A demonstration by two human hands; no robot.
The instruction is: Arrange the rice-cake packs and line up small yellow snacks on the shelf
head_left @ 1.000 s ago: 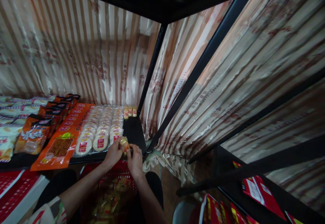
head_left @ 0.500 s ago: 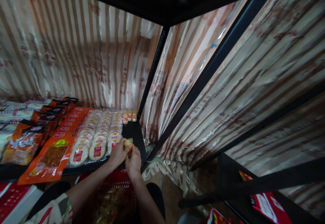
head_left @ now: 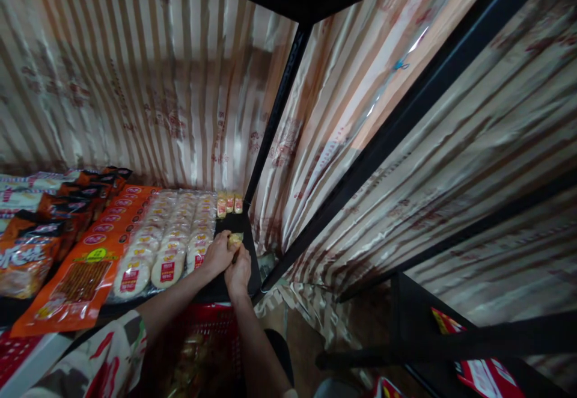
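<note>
Between the fingers of my left hand (head_left: pixel 219 254) and my right hand (head_left: pixel 238 272) is a small yellow-wrapped snack packet (head_left: pixel 235 240). Both hands are closed on it, over the black shelf (head_left: pixel 246 229) at its right end. Behind them, against the corner post, stand several similar small packets (head_left: pixel 229 202) with red labels. Just left of my left hand lie rows of round white rice crackers (head_left: pixel 167 266) in clear wrap with red labels. Below my forearms a red basket (head_left: pixel 216 314) holds more yellowish packets (head_left: pixel 189 356), dim and partly hidden.
Orange stick-snack packs (head_left: pixel 83 278) and orange-black bags (head_left: pixel 27 260) fill the shelf's left. A black post (head_left: pixel 279 115) and slanting bar (head_left: pixel 360 175) frame the corner, with a striped curtain (head_left: pixel 180 85) behind. Red packets (head_left: pixel 487 374) lie on a lower shelf at right.
Both hands have moved slightly forward with the packet, deeper over the shelf and closer to the standing packets. The camera view has shifted a little.
</note>
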